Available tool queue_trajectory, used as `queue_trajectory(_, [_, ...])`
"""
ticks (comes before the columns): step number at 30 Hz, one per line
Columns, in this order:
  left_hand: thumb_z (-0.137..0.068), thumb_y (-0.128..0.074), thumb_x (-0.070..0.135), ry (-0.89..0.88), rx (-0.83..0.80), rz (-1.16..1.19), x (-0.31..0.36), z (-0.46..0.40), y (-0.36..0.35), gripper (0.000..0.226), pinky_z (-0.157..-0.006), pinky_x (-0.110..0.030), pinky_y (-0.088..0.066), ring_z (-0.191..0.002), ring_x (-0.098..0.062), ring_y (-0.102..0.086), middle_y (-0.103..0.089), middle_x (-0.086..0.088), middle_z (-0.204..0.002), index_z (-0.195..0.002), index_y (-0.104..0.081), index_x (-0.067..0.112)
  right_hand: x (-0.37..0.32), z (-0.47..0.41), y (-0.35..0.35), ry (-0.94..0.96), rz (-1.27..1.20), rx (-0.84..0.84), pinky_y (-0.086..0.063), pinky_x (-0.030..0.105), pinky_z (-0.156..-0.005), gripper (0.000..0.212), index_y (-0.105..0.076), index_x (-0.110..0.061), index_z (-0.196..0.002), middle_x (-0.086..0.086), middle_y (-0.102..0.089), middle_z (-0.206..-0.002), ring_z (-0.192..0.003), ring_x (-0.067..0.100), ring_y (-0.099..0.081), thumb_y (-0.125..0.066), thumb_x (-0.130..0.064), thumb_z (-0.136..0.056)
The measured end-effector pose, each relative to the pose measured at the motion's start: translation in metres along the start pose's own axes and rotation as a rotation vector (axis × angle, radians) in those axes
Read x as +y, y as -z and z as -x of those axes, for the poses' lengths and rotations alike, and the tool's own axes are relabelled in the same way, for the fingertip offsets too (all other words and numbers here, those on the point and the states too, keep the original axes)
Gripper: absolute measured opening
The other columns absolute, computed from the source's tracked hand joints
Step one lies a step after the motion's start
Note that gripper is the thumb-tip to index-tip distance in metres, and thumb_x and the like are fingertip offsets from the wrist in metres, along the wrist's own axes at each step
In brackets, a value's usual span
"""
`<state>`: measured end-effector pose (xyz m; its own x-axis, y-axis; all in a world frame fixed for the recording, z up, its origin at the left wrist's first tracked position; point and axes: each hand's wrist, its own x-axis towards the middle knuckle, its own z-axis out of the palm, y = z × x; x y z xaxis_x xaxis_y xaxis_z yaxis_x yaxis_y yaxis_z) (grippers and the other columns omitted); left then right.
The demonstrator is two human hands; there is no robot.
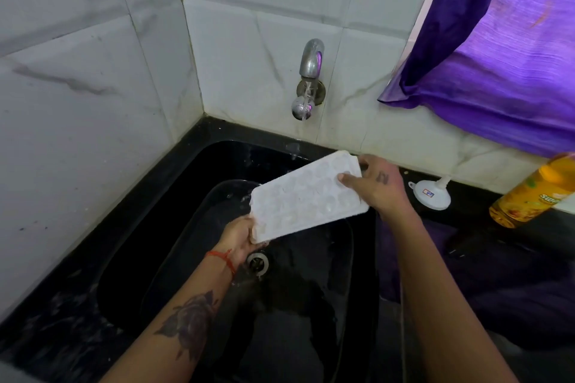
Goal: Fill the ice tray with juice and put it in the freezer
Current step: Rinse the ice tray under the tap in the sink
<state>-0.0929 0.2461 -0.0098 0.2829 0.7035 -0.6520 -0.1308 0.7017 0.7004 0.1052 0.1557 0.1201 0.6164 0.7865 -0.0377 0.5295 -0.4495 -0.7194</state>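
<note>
White ice tray (306, 197) over black sink (174, 227), long way slanting from lower left up to right. Fingers of left hand (239, 236) and right hand (375, 185) grasping its ends. Tap (309, 71) running behind; juice bottle (532, 193) and funnel (432, 194) on tabletop (466, 221) at right.

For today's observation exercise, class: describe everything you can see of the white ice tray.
The ice tray is a white rectangular slab, plastic by its look, with rows of round cups that look empty. It is held tilted over the black sink, its far end higher. The left hand grips its near lower corner and the right hand its far end, thumb on top.
</note>
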Motion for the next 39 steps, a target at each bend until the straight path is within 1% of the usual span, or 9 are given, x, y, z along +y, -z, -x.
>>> queue_trajectory(4, [-0.094, -0.039, 0.004, 0.102, -0.021, -0.254, -0.013, 0.012, -0.001, 0.021, -0.062, -0.034, -0.045, -0.069, -0.021, -0.056, -0.060, -0.006, -0.077, -0.106, -0.055, 0.012, -0.018, 0.014, 0.007, 0.168, 0.163, 0.002, -0.047, 0.028, -0.068, 0.026, -0.068, -0.013, -0.101, 0.003, -0.070, -0.092, -0.081, 0.019, -0.061, -0.069, -0.029, -0.080])
queue_trajectory(8, [-0.091, -0.038, -0.004, 0.071, -0.092, -0.224, -0.013, 0.016, 0.003, 0.049, -0.060, -0.038, -0.049, -0.081, -0.022, -0.061, -0.062, -0.006, -0.097, -0.124, -0.036, 0.032, -0.017, 0.031, 0.008, 0.220, 0.089, -0.024, -0.051, 0.034, -0.088, 0.036, -0.066, -0.016, -0.114, 0.003, -0.071, -0.107, -0.099, 0.019, -0.065, -0.070, -0.026, -0.080])
queue_trajectory(12, [-0.093, -0.035, -0.005, 0.006, -0.126, -0.152, -0.009, 0.017, 0.012, 0.046, -0.081, -0.044, -0.049, -0.105, -0.029, -0.060, -0.060, -0.010, -0.118, -0.132, -0.038, 0.019, -0.009, 0.043, 0.006, 0.273, -0.002, -0.029, -0.050, 0.031, -0.090, 0.031, -0.067, -0.019, -0.110, 0.000, -0.071, -0.105, -0.102, 0.014, -0.064, -0.071, -0.016, -0.079])
queue_trajectory(17, [-0.093, -0.032, -0.005, -0.071, -0.100, -0.120, 0.001, 0.018, 0.020, 0.044, -0.091, -0.047, -0.043, -0.115, -0.027, -0.053, -0.052, -0.005, -0.128, -0.132, -0.043, 0.015, -0.001, 0.055, 0.004, 0.333, -0.053, -0.011, -0.040, 0.000, -0.074, 0.031, -0.065, -0.024, -0.101, -0.005, -0.070, -0.102, -0.102, 0.007, -0.063, -0.070, -0.005, -0.077])
queue_trajectory(22, [-0.092, -0.032, -0.004, -0.272, -0.074, -0.093, 0.022, 0.021, 0.016, 0.051, -0.088, -0.043, -0.045, -0.105, -0.020, -0.055, -0.053, 0.002, -0.125, -0.134, -0.036, 0.026, 0.001, 0.062, 0.004, 0.440, 0.084, 0.119, -0.049, 0.028, -0.081, 0.034, -0.058, -0.024, -0.106, 0.001, -0.071, -0.099, -0.097, 0.021, -0.065, -0.069, -0.006, -0.079])
queue_trajectory(26, [-0.087, -0.038, -0.009, -0.468, -0.108, -0.055, 0.031, 0.026, 0.017, 0.061, -0.086, -0.036, -0.048, -0.103, -0.006, -0.055, -0.055, 0.015, -0.120, -0.121, -0.042, 0.042, 0.003, 0.072, -0.002, 0.644, 0.104, 0.388, -0.048, 0.022, -0.070, 0.041, -0.059, -0.021, -0.110, 0.000, -0.071, -0.086, -0.075, 0.020, -0.066, -0.060, 0.005, -0.079])
queue_trajectory(30, [-0.084, -0.035, -0.014, -0.430, -0.116, -0.178, 0.010, 0.027, 0.028, 0.071, -0.071, -0.026, -0.049, -0.088, 0.000, -0.056, -0.053, 0.015, -0.119, -0.130, -0.036, 0.040, 0.030, 0.088, -0.030, 0.719, 0.067, 0.383, -0.044, 0.021, -0.101, 0.052, -0.064, -0.008, -0.117, 0.000, -0.066, -0.118, -0.112, 0.017, -0.062, -0.050, 0.021, -0.076])
queue_trajectory(33, [-0.085, -0.034, -0.013, -0.337, -0.092, -0.233, -0.008, 0.033, 0.033, 0.067, -0.064, -0.028, -0.046, -0.073, -0.004, -0.052, -0.054, 0.009, -0.123, -0.130, -0.035, 0.036, 0.047, 0.095, -0.040, 0.664, 0.088, 0.325, -0.042, 0.017, -0.100, 0.054, -0.065, -0.008, -0.118, 0.002, -0.066, -0.118, -0.112, 0.019, -0.062, -0.051, 0.022, -0.075])
queue_trajectory(39, [-0.081, -0.037, -0.020, -0.607, -0.134, -0.143, 0.006, 0.054, 0.022, 0.081, -0.075, -0.021, -0.048, -0.101, 0.000, -0.054, -0.046, 0.018, -0.130, -0.120, -0.036, 0.051, 0.033, 0.084, -0.015, 0.786, -0.029, 0.510, -0.043, 0.031, -0.105, 0.066, -0.063, -0.012, -0.118, -0.001, -0.064, -0.121, -0.121, 0.008, -0.054, -0.042, 0.025, -0.068])
